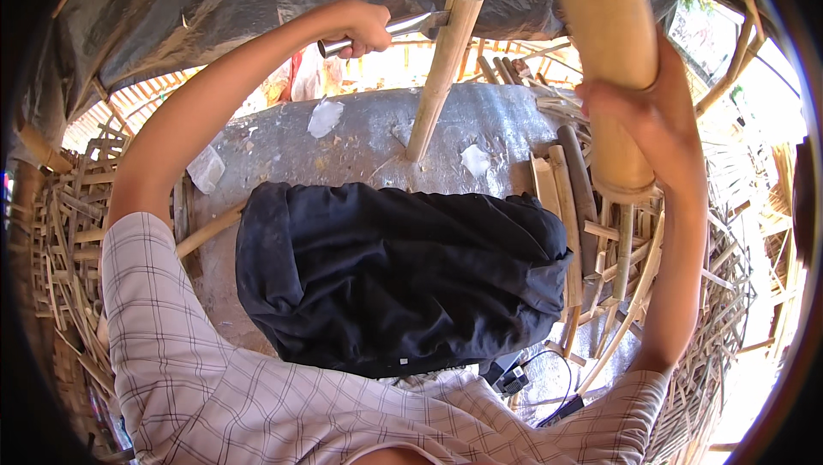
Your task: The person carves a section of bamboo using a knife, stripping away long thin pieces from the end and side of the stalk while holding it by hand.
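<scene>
Stretched out ahead, my left hand (364, 30) is closed round the dark, rounded handle of a knife (410, 24). Its metal blade meets the side of an upright bamboo pole (444, 71) near the top; how deep it sits I cannot tell. The pole's lower end rests on the grey sheet in front of my knees. Raised at the right, my right hand (639, 114) wraps round a thick bamboo piece (610, 28), whose upper part runs out of the picture and is slightly blurred. This piece is apart from the knife.
Dark cloth (403, 276) covers my bent legs on the grey sheet (360, 152). Cut bamboo lengths (561, 199) and woven strips (729, 268) lie at the right, more weaving (73, 234) at the left. A black plastic sheet (231, 2) hangs ahead. A small black device (506, 377) with a cable sits near my waist.
</scene>
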A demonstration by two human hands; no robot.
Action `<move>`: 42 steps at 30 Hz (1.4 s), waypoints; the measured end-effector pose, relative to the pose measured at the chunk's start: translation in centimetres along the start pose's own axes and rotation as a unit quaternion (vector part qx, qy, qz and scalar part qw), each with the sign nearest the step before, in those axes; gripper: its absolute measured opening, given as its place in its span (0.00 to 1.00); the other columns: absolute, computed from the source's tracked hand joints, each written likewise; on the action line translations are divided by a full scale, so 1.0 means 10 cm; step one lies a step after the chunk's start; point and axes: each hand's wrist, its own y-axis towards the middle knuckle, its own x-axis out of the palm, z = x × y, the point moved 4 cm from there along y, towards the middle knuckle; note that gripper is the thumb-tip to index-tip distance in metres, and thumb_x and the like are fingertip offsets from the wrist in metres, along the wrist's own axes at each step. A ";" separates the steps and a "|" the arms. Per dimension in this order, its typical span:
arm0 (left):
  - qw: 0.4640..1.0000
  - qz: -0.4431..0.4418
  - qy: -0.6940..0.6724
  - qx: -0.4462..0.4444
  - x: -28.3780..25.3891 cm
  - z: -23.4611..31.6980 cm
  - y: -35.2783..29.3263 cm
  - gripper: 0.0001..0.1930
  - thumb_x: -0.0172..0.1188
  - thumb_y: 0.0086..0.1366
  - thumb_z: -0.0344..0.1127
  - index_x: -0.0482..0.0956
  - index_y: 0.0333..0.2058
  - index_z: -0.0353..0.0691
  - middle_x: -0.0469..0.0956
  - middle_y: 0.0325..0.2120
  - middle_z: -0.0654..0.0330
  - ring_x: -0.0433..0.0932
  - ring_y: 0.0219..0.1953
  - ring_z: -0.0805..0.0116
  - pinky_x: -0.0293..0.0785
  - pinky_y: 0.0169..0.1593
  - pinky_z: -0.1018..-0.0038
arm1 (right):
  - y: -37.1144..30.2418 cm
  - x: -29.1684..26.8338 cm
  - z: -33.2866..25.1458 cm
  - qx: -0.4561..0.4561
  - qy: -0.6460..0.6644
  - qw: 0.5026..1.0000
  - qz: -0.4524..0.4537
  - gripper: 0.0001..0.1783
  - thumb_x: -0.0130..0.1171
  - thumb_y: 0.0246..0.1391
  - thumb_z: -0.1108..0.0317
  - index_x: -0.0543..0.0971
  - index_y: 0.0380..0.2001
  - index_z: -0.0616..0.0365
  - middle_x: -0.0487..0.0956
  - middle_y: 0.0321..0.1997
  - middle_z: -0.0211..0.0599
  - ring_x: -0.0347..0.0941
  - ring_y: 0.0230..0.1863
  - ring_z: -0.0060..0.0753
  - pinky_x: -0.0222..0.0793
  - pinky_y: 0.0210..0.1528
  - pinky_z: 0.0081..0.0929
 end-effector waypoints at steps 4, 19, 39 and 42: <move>1.000 -0.008 -0.005 -0.007 -0.03 -0.04 -0.03 0.12 0.55 0.58 0.29 0.76 0.36 0.23 0.75 0.17 0.52 0.73 0.15 0.68 0.66 0.16 0.67 | 0.07 0.13 0.33 -0.111 -0.137 0.975 0.135 0.37 0.73 0.39 0.71 0.74 0.55 0.68 0.84 0.40 0.48 0.83 0.39 0.38 0.79 0.44 0.34; 0.964 -0.109 -0.236 0.060 0.08 -0.30 -0.20 0.23 0.65 0.65 0.29 0.69 0.56 0.30 0.78 0.33 0.57 0.78 0.29 0.71 0.78 0.29 0.73 | -0.18 0.41 1.65 0.119 -0.232 0.950 -0.170 0.44 0.78 0.30 0.58 0.75 0.52 0.71 0.84 0.44 0.59 0.83 0.47 0.52 0.76 0.51 0.43; 0.334 0.321 -0.759 0.458 0.92 -0.48 -0.27 0.25 0.53 0.76 0.42 0.58 0.17 0.49 0.61 0.16 0.64 0.64 0.27 0.69 0.65 0.47 0.67 | -1.10 1.11 1.05 0.373 0.273 0.860 -0.218 0.28 0.71 0.40 0.79 0.74 0.47 0.70 0.82 0.32 0.43 0.84 0.29 0.37 0.81 0.35 0.32; 0.351 0.321 -0.748 0.463 0.97 -0.36 -0.26 0.25 0.49 0.76 0.38 0.56 0.16 0.48 0.55 0.12 0.65 0.56 0.19 0.69 0.62 0.36 0.66 | -1.03 1.04 1.04 0.361 0.293 0.863 -0.196 0.31 0.72 0.38 0.79 0.73 0.49 0.70 0.83 0.33 0.44 0.84 0.32 0.37 0.81 0.37 0.33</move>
